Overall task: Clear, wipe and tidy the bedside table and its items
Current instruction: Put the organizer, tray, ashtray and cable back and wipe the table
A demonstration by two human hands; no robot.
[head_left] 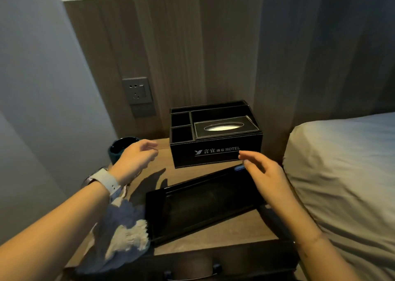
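surface (188,241): small wooden bedside top, wedged btw the wall on the left and the bed (346,174) on the right

organizer box (215,134): black leather-look w/ white stitching, sits at the back of the surface against the wood panel. "HOTEL" printed on the front face. Tissue slot on top right, a few open compartments on the left & back, look bare from here

tray (205,203): black, shallow, rectangular, lying flat in front of the box, turned at an angle. Nothing visible in it

cloth (126,231): blue & white rag, crumpled at the front left corner of the surface, right up against the tray's left end, partly under the left forearm

cup (120,148): dark teal, back left, mostly hidden behind the left hand

left hand (136,159): hovering left of the box, fingers loosely curled & apart, holding nothing. White watch (104,181) on the wrist

right hand (265,174): above the tray's far right end, just in front of the box's lower right corner, fingers straight-ish & relaxed, gripping nothing. Can't tell if fingertips touch the box

wall outlet (137,91): grey, on the panel, up & left of the box

drawer handle (192,272): dark, at the bottom edge, below the front of the surface
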